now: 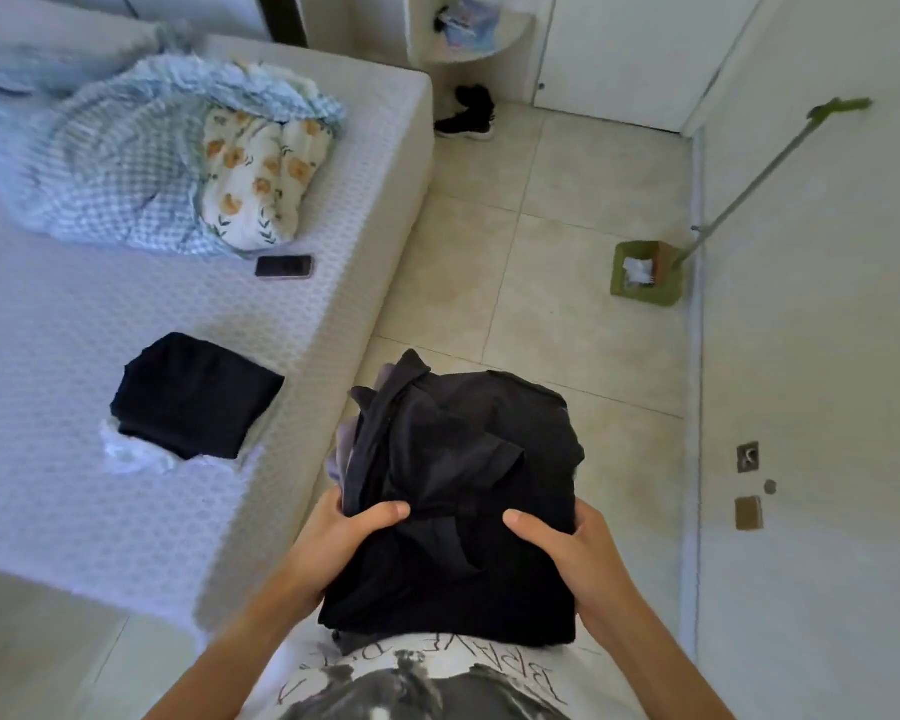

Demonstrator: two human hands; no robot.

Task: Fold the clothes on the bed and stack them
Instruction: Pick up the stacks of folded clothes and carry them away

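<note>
Folded black garment (196, 397): flat on bed (74, 511), atop white item. Black clothes bundle (463, 491): rumpled, dark layers, grey edge, held over floor. Left hand (344, 532), right hand (567, 543): each grip clasps bundle sides, thumbs on top.

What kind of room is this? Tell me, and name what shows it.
Most likely a bedroom at home: a bed with a rumpled blanket, a folded dark stack on it, and shoes on the tiled floor.
</note>
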